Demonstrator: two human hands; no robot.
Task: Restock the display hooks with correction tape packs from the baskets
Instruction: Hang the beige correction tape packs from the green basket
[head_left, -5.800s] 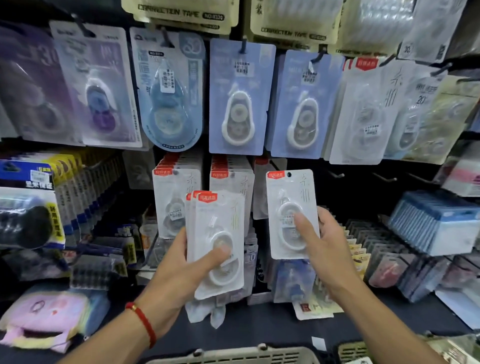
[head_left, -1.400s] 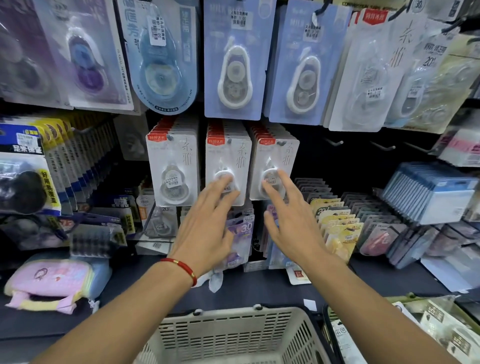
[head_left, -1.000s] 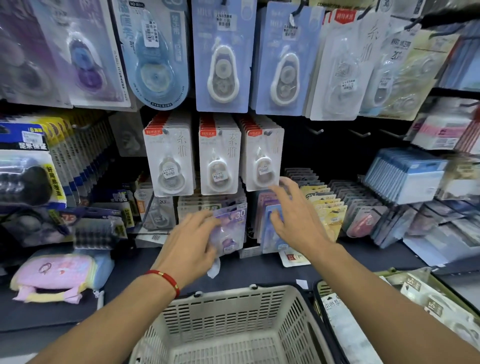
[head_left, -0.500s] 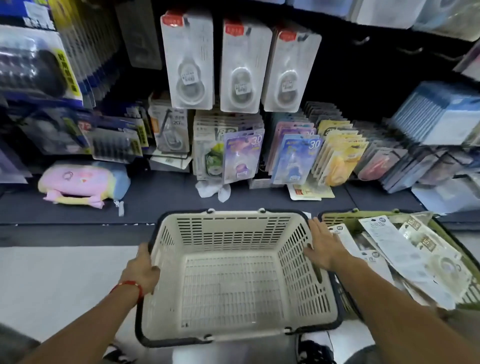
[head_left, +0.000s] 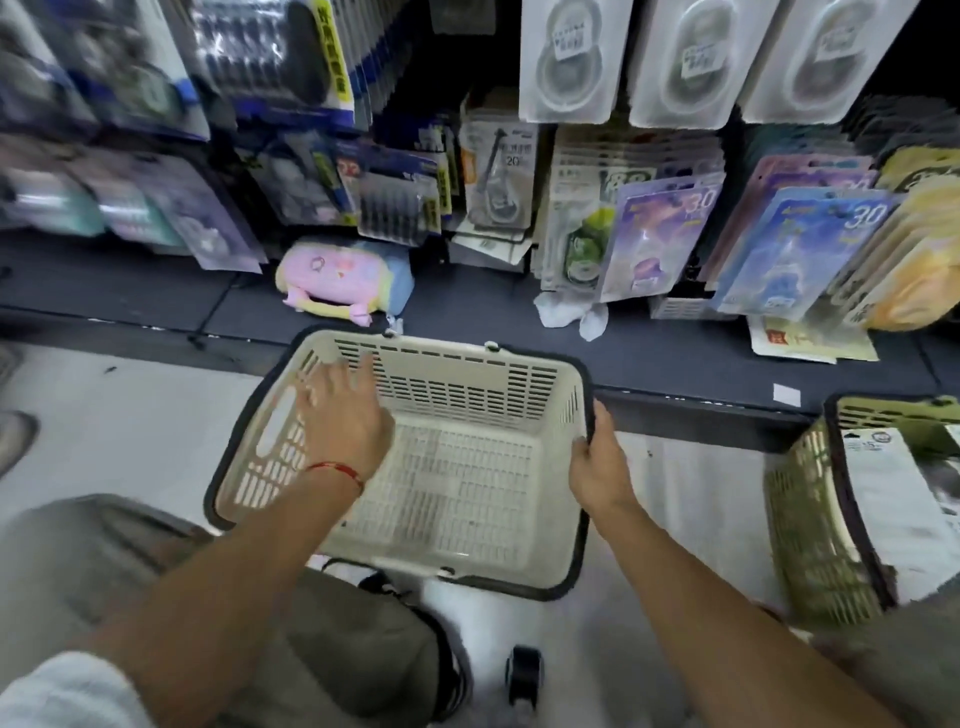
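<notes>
A cream plastic basket (head_left: 467, 395) with a dark rim sits in front of me with nothing in it. My right hand (head_left: 597, 457) grips its right rim. My left hand (head_left: 343, 410) hovers inside the basket near its left wall, fingers spread and holding nothing. A green basket (head_left: 810, 519) at the right edge holds white correction tape packs (head_left: 888, 499). Three rows of white correction tape packs (head_left: 680, 62) hang on hooks at the top.
A dark shelf (head_left: 467, 306) runs below the hooks, with a pink and blue pouch (head_left: 348, 278), purple and blue "30" packs (head_left: 660, 234) and other stationery standing on it. Pale floor lies to the left. My knee in grey trousers fills the lower left.
My view dropped from the hooks to the baskets. The cream basket has shifted left, away from the green one. My left hand left its rim and now hovers inside; my right still grips the rim.
</notes>
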